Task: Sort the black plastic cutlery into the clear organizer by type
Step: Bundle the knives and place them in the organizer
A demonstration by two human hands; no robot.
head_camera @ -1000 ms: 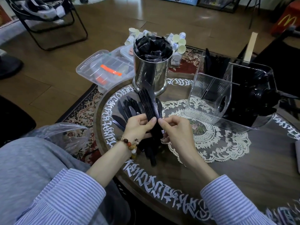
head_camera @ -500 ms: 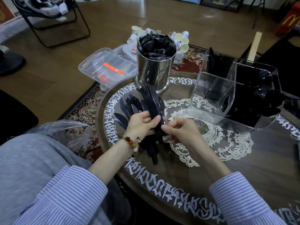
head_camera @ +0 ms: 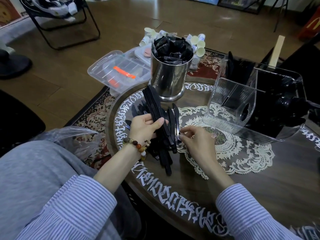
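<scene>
White calligraphic script runs round the rim of the round dark table [head_camera: 216, 184], but none of it can be read. At the far right edge, a red bag [head_camera: 311, 25] bears a yellow arched "M" logo.

The left hand [head_camera: 144, 126], a bead bracelet [head_camera: 138, 147] on its wrist, grips a stack of knives [head_camera: 154, 104]: the thumb lies across the top of the stack and the fingers curl beneath it. The stack fans upward and away from the person, its far end near the base of a steel canister [head_camera: 170, 73] filled with shiny black packets. The right hand [head_camera: 195, 141] is just beside the left, its thumb and forefinger pinching the handle of a single knife [head_camera: 176, 118] whose blade points away; the other fingers are loosely curled.

Under both hands lies a loose pile of cutlery [head_camera: 164, 153], glossy black plastic, mostly knife shapes, partly on a lace doily [head_camera: 230, 153]. The organizer [head_camera: 230, 104], clear with ribbed walls, stands on the table to the right, well apart from the hands. Its nearest compartment shows little inside, while the compartments behind it hold dark masses of cutlery; their types cannot be told.

Beyond the table, on the floor, sit a clear lidded box [head_camera: 119, 71] with an orange item inside and a cluster of small cups [head_camera: 197, 42].
</scene>
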